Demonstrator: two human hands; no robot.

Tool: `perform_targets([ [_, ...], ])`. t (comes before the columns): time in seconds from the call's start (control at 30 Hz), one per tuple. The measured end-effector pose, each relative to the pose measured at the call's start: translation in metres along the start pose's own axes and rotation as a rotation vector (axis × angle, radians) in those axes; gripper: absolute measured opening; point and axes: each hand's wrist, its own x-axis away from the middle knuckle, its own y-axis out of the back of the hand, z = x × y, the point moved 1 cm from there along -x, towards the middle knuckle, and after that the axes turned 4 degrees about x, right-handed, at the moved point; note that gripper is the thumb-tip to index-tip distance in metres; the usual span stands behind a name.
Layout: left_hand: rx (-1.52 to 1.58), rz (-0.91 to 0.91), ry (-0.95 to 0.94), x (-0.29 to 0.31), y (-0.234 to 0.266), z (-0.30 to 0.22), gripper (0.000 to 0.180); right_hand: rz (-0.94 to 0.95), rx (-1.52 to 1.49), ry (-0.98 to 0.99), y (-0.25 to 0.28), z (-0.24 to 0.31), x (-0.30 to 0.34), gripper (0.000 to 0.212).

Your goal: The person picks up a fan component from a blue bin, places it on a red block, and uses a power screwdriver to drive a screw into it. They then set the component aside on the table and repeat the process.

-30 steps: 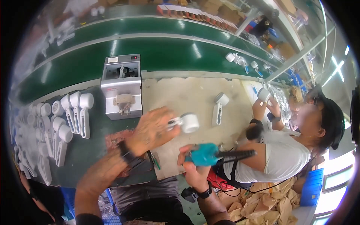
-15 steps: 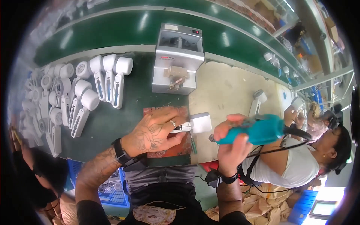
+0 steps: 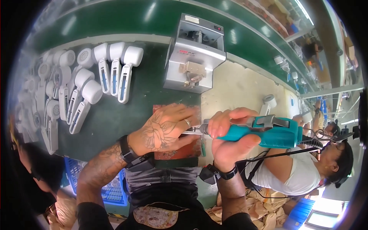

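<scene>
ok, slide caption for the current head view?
Left hand holds a white part over a red mat; right hand points a teal power tool at it.

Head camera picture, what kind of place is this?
Probably a factory workshop: many matching white pieces lie together, a silver machine stands nearby, and the right hand holds a teal power tool.

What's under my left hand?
A red mat lies under your left hand, showing around it. Part of a white handle shows too; the rest of the handle and the mat's middle are covered.
</scene>
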Motion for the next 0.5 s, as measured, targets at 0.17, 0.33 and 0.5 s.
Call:
perform_targets([
  [0.17, -0.016, 0.008, 0.015, 0.001, -0.0014, 0.0, 0.035, 0.003, -0.032, -0.002, -0.0001, -0.0042, -0.0006, 0.076],
  [0.33, -0.001, 0.017, 0.031, 0.0014, -0.0027, 0.0003, 0.036, 0.002, 0.004, -0.003, -0.0006, -0.0022, 0.0004, 0.075],
  [0.5, 0.036, -0.025, -0.008, 0.0014, -0.0047, 0.0016, 0.032, 0.07, -0.029, 0.035, 0.0041, -0.0073, -0.0037, 0.075],
])
